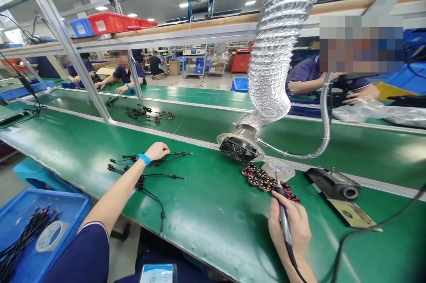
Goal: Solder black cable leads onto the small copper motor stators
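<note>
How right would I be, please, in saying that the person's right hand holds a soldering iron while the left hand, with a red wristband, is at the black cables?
Not entirely: the wristband is blue, not red, as the head view shows. The right hand does hold a soldering iron, and the left hand is at the black cables.

Head camera: worn on the head, looking from above the near side of the green bench [206, 225]
Facing: forward and down, the bench slanting from upper left to lower right
Closest: navy sleeve [83, 254] and badge [158, 274], at the bottom edge
Mid-range: left hand [158, 151], left of centre; right hand [292, 221], lower right
Farthest: red cabinet [240, 61], across the room
</note>
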